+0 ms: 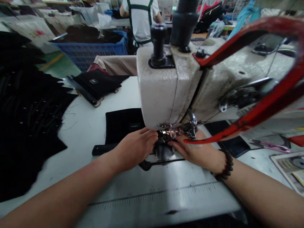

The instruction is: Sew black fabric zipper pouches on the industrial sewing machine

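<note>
At the sewing machine, our black cloth is lying flat, looking soft and light; we are guessing its edges hold best. Our left hand is resting on it, fingers bent, our right hand opposite, thumb apart; whether they are pinching, we cannot tell.

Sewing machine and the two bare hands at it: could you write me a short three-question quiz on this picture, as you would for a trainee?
1. Which wrist wears the dark beaded bracelet?

2. True or false: the blue basket in the background holds dark material.

3. Which of these is nearest the left hand?
A) the scissors
B) the black piece with a label
C) the blue basket

Key: 1. The right; 2. True; 3. B
</note>
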`<state>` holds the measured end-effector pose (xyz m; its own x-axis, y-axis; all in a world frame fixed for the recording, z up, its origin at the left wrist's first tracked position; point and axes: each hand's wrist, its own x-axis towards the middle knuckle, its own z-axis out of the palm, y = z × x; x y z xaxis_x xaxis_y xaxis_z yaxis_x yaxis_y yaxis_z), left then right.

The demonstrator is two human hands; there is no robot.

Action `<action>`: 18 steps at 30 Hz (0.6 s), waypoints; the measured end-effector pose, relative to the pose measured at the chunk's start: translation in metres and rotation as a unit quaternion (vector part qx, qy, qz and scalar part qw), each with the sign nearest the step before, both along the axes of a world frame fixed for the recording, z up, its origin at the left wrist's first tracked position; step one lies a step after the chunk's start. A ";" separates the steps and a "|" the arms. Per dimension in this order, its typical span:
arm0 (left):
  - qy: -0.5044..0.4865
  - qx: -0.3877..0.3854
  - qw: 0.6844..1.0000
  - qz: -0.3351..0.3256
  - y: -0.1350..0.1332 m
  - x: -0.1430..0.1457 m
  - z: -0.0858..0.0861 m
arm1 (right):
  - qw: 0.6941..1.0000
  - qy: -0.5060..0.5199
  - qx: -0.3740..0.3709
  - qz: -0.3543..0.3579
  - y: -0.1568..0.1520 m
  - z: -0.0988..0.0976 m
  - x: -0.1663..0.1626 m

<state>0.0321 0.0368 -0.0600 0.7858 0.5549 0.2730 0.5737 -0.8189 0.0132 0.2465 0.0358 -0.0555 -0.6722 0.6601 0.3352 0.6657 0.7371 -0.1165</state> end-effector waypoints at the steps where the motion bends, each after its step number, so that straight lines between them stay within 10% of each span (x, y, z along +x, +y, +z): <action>1: -0.024 -0.019 0.999 0.014 0.001 -0.001 0.000 | 1.000 -0.001 -0.015 -0.013 0.002 0.001 0.001; 9: -0.161 -0.207 0.960 0.098 0.009 -0.011 0.001 | 0.987 -0.008 -0.129 0.091 0.006 0.029 0.002; 18: 0.020 -0.046 0.998 -0.045 -0.003 -0.002 -0.002 | 0.972 -0.059 -0.193 0.119 -0.006 0.053 0.024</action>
